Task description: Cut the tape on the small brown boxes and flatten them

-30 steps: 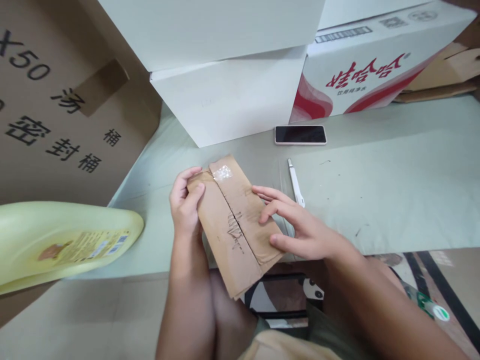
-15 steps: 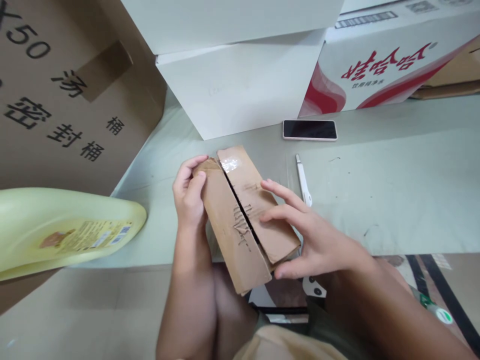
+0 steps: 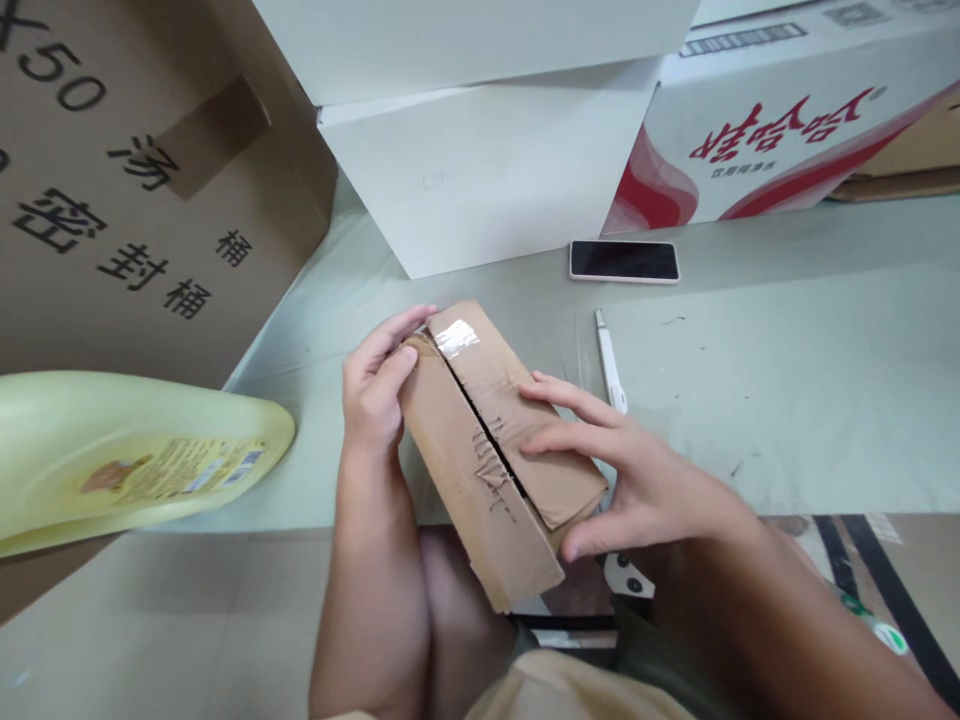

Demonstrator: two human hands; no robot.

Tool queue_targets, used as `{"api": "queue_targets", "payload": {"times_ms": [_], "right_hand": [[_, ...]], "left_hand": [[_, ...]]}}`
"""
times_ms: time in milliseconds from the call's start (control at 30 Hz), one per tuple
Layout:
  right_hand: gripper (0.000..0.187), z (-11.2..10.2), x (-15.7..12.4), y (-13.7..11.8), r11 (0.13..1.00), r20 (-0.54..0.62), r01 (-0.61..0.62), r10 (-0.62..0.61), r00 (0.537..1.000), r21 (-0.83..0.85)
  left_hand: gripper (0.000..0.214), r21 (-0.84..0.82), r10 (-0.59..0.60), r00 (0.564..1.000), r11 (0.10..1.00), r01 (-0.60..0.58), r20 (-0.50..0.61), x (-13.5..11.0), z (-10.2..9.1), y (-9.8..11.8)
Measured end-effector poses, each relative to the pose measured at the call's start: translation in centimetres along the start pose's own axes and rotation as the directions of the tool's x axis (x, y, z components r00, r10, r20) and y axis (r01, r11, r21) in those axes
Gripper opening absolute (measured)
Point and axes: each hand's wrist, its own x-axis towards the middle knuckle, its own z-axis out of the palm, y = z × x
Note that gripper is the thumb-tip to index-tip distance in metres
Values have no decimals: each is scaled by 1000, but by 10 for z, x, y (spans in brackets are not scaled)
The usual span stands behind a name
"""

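Note:
A small brown cardboard box [image 3: 457, 450] is held tilted at the table's front edge. Its two top flaps meet at a dark, narrow gap, with torn, wrinkled paper along the middle and shiny clear tape at the far end. My left hand [image 3: 379, 385] grips the far left corner, thumb on top and fingers round the end. My right hand [image 3: 626, 465] clasps the near right part, two fingers lying on the right flap and the thumb at the near end. Beyond my right hand lies a white utility knife [image 3: 611, 362].
A phone [image 3: 624, 261] lies before white boxes [image 3: 495, 180] and a red-and-white carton [image 3: 757, 150]. To the left are a large brown carton [image 3: 150, 330] and a yellow-green jug [image 3: 150, 455]. Pale green cloth [image 3: 810, 350] covers the table.
The box's near end has swung slightly toward me and to the right, and the gap between its flaps looks a little narrower. Both hands keep their hold.

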Motion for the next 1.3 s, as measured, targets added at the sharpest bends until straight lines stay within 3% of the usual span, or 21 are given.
{"api": "queue_targets", "payload": {"times_ms": [233,400,533,733,867,1167,1300], "right_hand": [[87,0,-2,6,998,-54,-23,26,998,51],[76,-3,-2,12,999,-140,13,-8,990,35],[64,-2,-3,12,999,-116,18,-12,993,50],[86,-1,-2,11,995,-66,-2,8,998,97],[90,-2,-2,13,996,-23,-44,46,999,79],[63,-9,-4,21,998,-101,2,5,995,68],[60,-11,-4,23,996,-97,-17,26,995,88]], "left_hand": [[25,29,-36,997,999,38,-68,1,0,-3],[22,48,-17,988,999,25,-155,2,2,-4],[23,58,-55,978,996,67,-200,1,4,-3],[20,58,-72,972,994,87,-224,-1,6,-1],[21,51,-79,975,994,91,-208,0,4,-4],[18,98,-35,977,994,57,-211,0,6,-4],[19,83,-3,974,996,23,-227,0,8,-6]]}}
